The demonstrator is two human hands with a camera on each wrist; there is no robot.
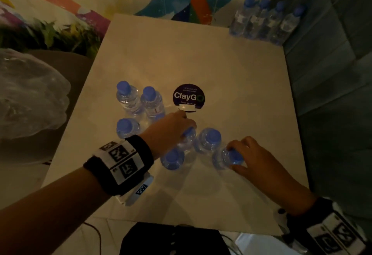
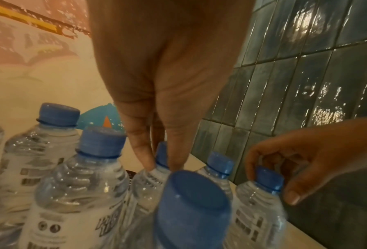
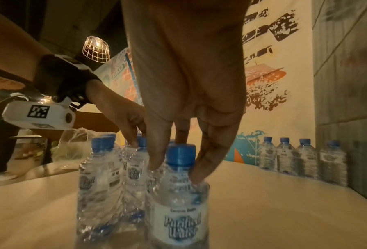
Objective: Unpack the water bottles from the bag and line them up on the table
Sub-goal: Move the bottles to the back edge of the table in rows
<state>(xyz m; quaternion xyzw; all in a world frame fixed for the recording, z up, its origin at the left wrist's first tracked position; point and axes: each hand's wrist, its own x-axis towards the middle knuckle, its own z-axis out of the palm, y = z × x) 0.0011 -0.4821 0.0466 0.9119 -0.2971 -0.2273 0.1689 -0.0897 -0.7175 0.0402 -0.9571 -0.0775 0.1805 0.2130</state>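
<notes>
We find the left hand [image 1: 171,127] pinching the neck of one bottle [image 2: 150,182] in the cluster near the table's [image 1: 201,57] middle, and the right hand [image 1: 255,158] gripping the cap of the bottle at 4 o'clock [image 1: 229,157]. Four bottles [image 1: 265,21] stand in a row at 1 o'clock (by the tiled wall [image 1: 332,63]); the bag [image 1: 30,93] lies at 9 o'clock.

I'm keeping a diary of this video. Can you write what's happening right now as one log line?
left hand: grips middle bottle's neck | right hand: grips front-right bottle's neck | far row of bottles: lined up by wall | plastic bag: left of table
</notes>
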